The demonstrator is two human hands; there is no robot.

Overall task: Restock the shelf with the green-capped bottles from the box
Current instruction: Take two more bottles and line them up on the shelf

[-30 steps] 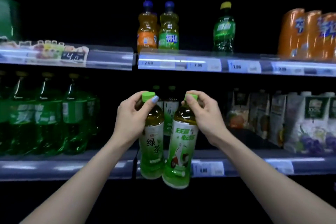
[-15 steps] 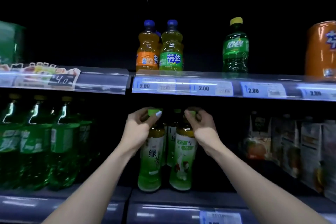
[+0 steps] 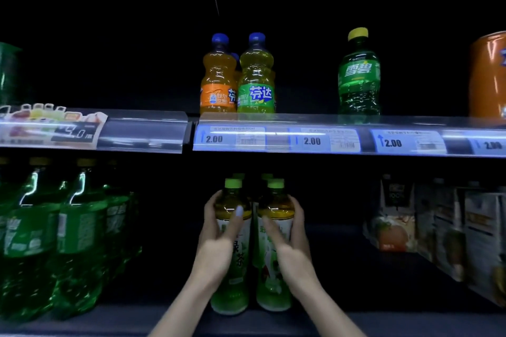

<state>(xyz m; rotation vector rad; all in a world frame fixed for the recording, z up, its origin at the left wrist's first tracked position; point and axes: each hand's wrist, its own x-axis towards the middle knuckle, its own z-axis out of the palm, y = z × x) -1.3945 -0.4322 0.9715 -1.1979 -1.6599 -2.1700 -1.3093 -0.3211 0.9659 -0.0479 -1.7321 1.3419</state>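
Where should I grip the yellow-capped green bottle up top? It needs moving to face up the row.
Take the yellow-capped green bottle by its narrower waist under the label, coming straight from the front: it stands upright, alone, with open space on both sides.

Two green-capped tea bottles stand upright side by side on the lower shelf (image 3: 356,320), bases at its front edge. Left hand (image 3: 219,238) wraps the left bottle (image 3: 232,282), right hand (image 3: 287,238) wraps the right bottle (image 3: 273,290). More green caps sit right behind them. Big green soda bottles (image 3: 68,241) left of the pair, juice cartons (image 3: 438,227) to the right.
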